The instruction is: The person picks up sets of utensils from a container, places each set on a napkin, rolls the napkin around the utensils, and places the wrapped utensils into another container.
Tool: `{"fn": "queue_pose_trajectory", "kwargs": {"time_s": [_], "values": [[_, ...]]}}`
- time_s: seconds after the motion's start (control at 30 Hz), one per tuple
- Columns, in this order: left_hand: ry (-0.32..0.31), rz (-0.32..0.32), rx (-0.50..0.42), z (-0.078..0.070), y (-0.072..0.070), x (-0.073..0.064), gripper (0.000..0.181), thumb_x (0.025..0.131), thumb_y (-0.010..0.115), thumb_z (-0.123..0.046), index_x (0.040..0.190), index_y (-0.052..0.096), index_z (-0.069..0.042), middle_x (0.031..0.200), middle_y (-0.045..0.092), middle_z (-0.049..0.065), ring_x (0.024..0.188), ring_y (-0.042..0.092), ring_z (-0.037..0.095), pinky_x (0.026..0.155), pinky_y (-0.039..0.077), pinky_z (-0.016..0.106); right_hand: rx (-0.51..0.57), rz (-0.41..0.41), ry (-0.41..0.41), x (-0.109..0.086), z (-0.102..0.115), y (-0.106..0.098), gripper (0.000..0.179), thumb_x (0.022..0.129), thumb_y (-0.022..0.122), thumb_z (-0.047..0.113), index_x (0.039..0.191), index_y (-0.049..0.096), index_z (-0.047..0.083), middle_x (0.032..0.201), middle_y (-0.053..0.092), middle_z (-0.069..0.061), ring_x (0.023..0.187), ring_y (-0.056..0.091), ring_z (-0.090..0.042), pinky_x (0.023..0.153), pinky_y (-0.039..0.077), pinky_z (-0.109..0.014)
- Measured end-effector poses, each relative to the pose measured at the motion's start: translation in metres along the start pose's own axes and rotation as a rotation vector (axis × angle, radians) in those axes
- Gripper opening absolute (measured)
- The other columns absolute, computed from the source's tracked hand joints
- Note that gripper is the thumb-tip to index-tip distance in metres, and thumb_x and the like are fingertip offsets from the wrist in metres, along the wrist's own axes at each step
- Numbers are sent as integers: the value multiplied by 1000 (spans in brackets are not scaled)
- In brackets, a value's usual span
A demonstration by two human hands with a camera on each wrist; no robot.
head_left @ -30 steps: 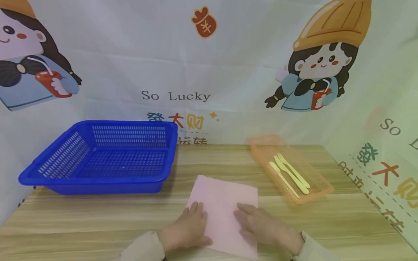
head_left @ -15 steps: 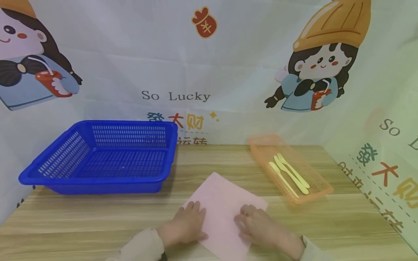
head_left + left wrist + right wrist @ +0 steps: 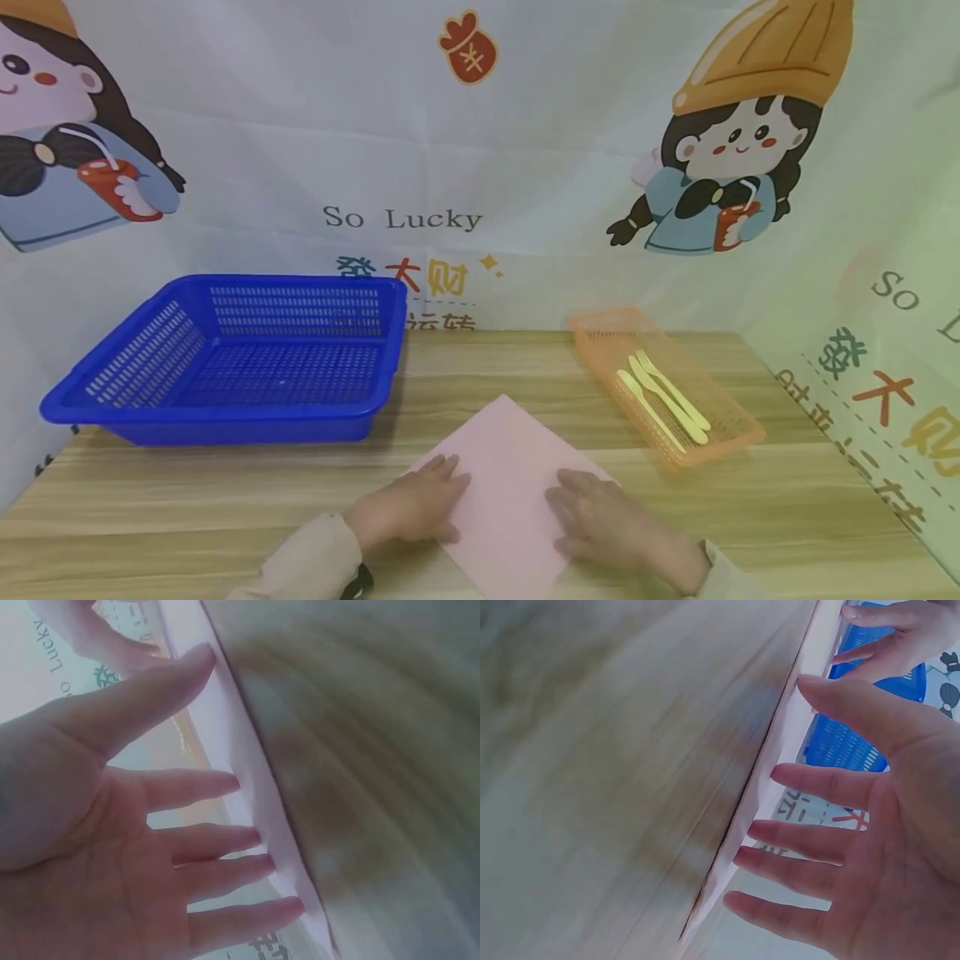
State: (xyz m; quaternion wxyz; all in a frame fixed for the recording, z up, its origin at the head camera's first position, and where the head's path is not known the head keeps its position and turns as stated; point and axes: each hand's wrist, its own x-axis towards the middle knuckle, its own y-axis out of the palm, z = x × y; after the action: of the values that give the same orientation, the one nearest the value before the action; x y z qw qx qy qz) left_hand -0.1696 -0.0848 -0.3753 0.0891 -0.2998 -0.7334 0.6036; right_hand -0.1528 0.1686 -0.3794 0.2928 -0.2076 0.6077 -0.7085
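Currently: one pale-pink, straight-edged sheet [image 3: 510, 479] of thin paper or cloth, flat on the wood-grain table [image 3: 187, 517], a corner pointing away from you. Your bare left hand [image 3: 416, 504] — fingers spread, gripping nothing — rests on its left side; your bare right hand [image 3: 602, 518] likewise, on its right. Possible faults: slipping or skewing, from uneven pressure; wrinkling, from hands pushing inward.

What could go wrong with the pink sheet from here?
Slippage: the left hand and right hand only rest fingertips on the pink sheet, so it may skew.
Contact: its right corner points toward the orange basket; sliding that way might jostle the cutlery.
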Motion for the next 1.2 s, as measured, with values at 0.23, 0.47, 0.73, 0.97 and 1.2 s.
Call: {"fn": "queue_pose_trajectory", "kwargs": {"time_s": [0.23, 0.47, 0.73, 0.97, 1.2], "values": [[29, -17, -43, 5, -4, 1, 66, 70, 72, -23, 124, 46, 3, 133, 35, 28, 125, 30, 40, 104, 24, 46, -2, -2, -10, 1, 1, -1, 48, 80, 62, 26, 119, 51, -2, 126, 43, -27, 118, 39, -38, 88, 39, -55], [11, 0, -65, 3, -2, 3, 73, 67, 74, -31, 126, 44, 1, 136, 31, 27, 127, 27, 40, 96, 27, 59, -44, -37, -36, 1, -2, 0, 44, 79, 63, 24, 112, 54, -4, 121, 47, -27, 115, 43, -37, 94, 37, -49], [7, 2, -58, 1, -4, 4, 72, 67, 74, -33, 126, 46, -4, 136, 30, 28, 127, 26, 41, 91, 27, 66, 15, -37, -7, 1, -4, -1, 43, 79, 64, 20, 110, 54, -7, 122, 46, -28, 115, 43, -39, 96, 35, -49], [3, 18, -57, 0, -7, 5, 67, 68, 73, -31, 125, 48, -5, 136, 31, 26, 127, 26, 41, 91, 24, 68, -18, -46, -37, 2, -7, -2, 41, 80, 62, 20, 111, 55, -7, 120, 48, -28, 113, 45, -38, 94, 37, -49], [77, -44, -55, 0, -17, 14, 50, 73, 70, -26, 112, 54, -1, 119, 47, 23, 115, 42, 37, 91, 39, 52, 32, -148, -86, 4, -20, -7, 32, 83, 58, 16, 106, 57, -6, 112, 54, -24, 102, 54, -34, 85, 47, -41]]}}
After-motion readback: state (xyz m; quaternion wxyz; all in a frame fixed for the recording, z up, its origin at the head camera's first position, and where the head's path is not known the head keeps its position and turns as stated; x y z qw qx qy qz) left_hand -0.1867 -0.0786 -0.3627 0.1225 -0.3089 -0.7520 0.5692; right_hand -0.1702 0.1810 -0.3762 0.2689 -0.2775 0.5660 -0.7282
